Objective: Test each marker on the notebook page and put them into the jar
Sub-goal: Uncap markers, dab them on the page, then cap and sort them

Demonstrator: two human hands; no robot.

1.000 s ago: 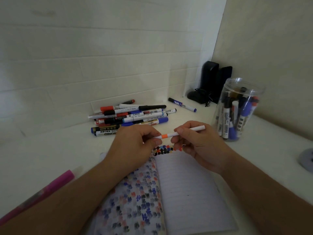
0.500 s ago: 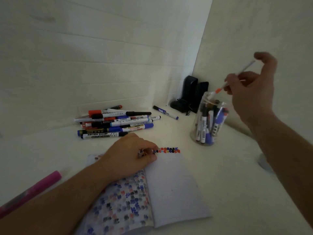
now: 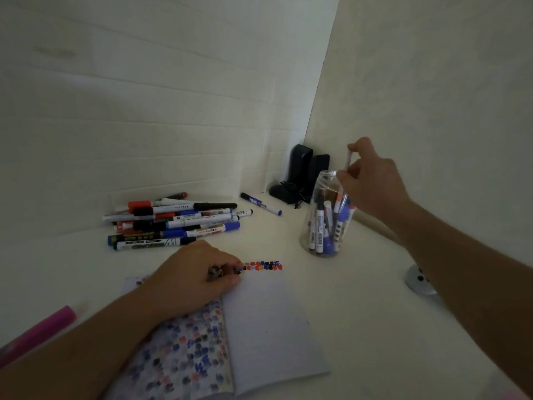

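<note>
Pinched in your right hand (image 3: 372, 180), the white marker (image 3: 347, 168) hangs upright into the jar (image 3: 326, 215); your left hand (image 3: 199, 272) lies curled, fingers together, on the notebook (image 3: 268, 327).

Bare tabletop (image 3: 282, 235) between marker pile (image 3: 173, 223) and jar (image 3: 327, 217): passable. Jar mouth: occupied by right hand (image 3: 372, 183) (holding a marker). Notebook (image 3: 259, 327) top-left: covered by left hand (image 3: 193, 275).
</note>
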